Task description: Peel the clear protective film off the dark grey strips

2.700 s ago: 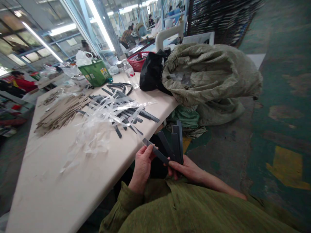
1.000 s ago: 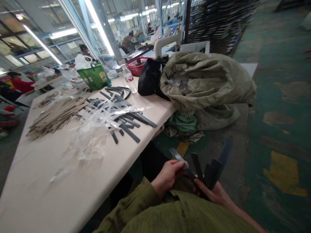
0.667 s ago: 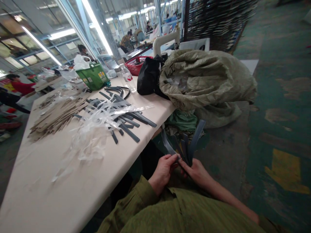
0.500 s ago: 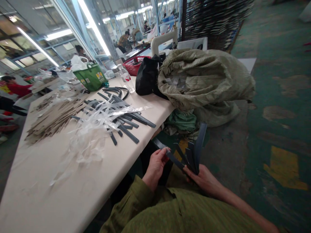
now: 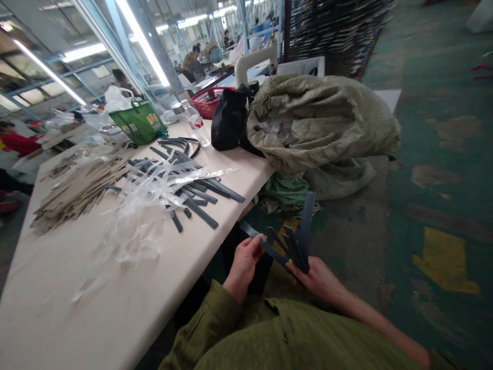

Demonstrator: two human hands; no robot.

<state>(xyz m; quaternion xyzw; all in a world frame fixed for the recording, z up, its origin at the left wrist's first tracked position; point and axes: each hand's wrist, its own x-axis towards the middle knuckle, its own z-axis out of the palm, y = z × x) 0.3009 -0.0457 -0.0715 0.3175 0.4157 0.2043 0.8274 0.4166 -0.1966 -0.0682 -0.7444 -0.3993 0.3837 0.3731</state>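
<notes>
The left hand (image 5: 242, 263) pinched one dark strip (image 5: 272, 252), its lower end at the right hand (image 5: 314, 277), clamped on a fan of strips (image 5: 306, 221). On the table (image 5: 115, 318) lay more strips (image 5: 203, 216) and clear film (image 5: 144, 203). Beyond, a sack (image 5: 362, 115) held clear plastic (image 5: 280, 129); a green bag (image 5: 139, 125), white plastic (image 5: 117, 98).

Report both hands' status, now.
Left hand: closed, pinching one dark strip.
Right hand: closed, gripping a fanned bunch of dark strips.

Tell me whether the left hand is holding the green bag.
No, the left hand pinches a dark strip, while the green bag sits apart on the table.
</notes>
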